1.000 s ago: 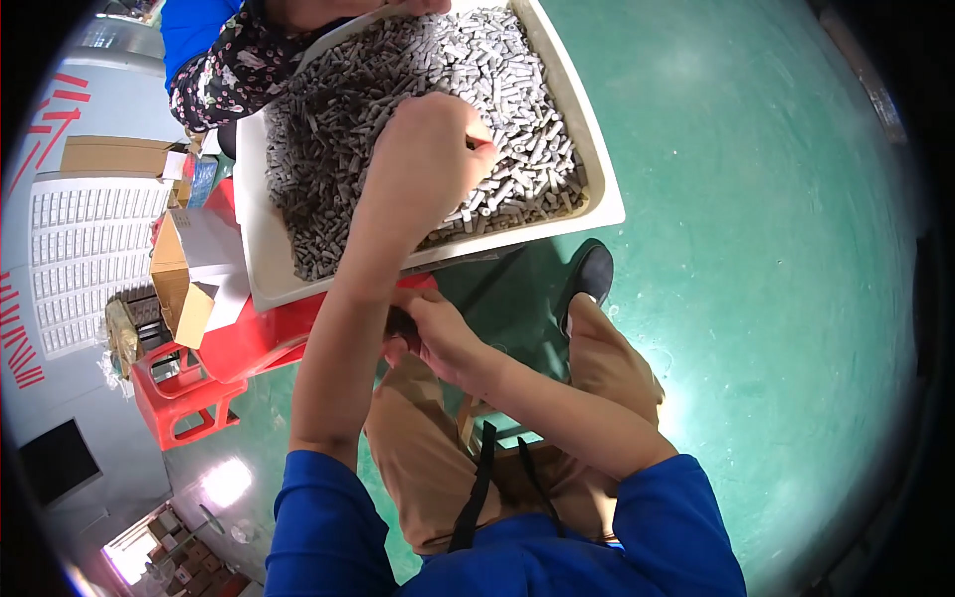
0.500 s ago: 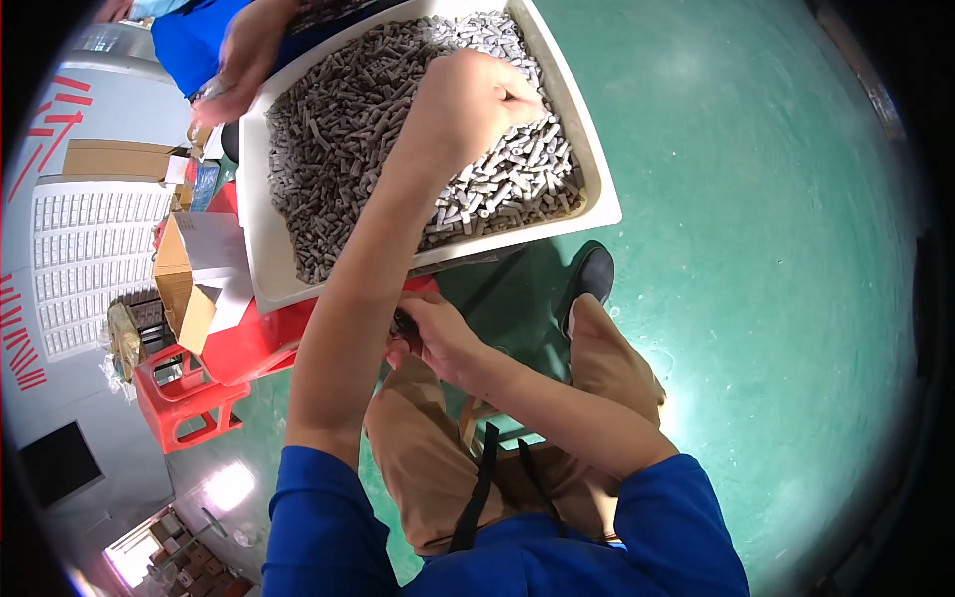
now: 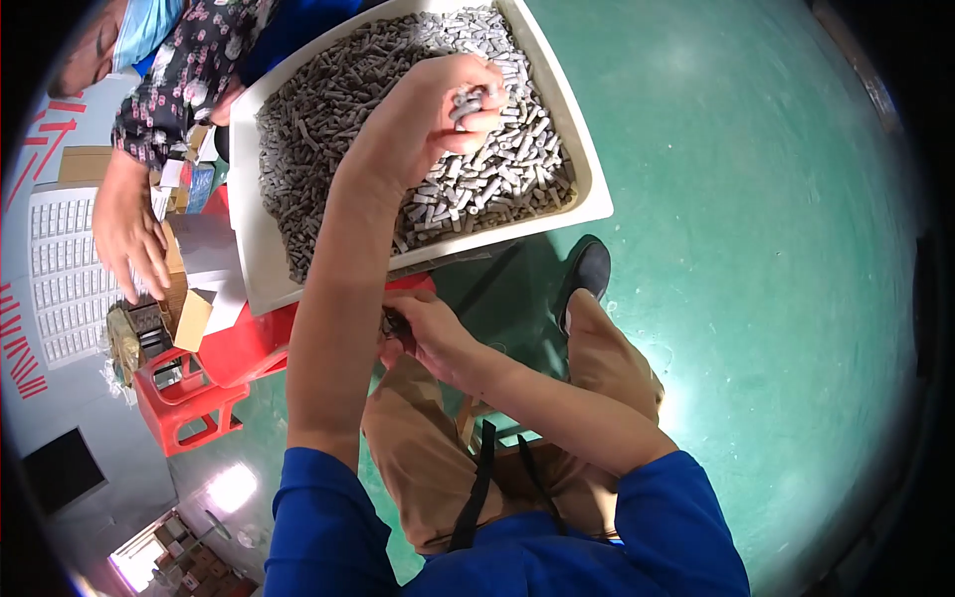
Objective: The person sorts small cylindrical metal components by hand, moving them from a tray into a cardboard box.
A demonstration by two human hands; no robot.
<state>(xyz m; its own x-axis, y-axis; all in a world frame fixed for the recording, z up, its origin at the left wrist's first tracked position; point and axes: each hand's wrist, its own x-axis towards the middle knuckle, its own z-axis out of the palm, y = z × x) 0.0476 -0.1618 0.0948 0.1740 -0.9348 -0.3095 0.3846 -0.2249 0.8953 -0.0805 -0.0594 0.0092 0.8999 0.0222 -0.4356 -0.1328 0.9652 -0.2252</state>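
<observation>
In blue sleeves (image 3: 323,522) and tan trousers (image 3: 413,488), we see grey pieces (image 3: 298,189), a white tray (image 3: 591,197), a green floor (image 3: 776,259), a red stool (image 3: 187,402), and a co-worker's light-blue mask (image 3: 145,32) and black sleeve (image 3: 187,82) flowered in pink and white.

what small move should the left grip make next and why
Probably curl in slightly tighter: the left grip is above a white tray with several small grey pieces showing between its bent fingers, and a loose heap of similar pieces lies below, so any that slipped out would likely be hard to tell apart.
</observation>
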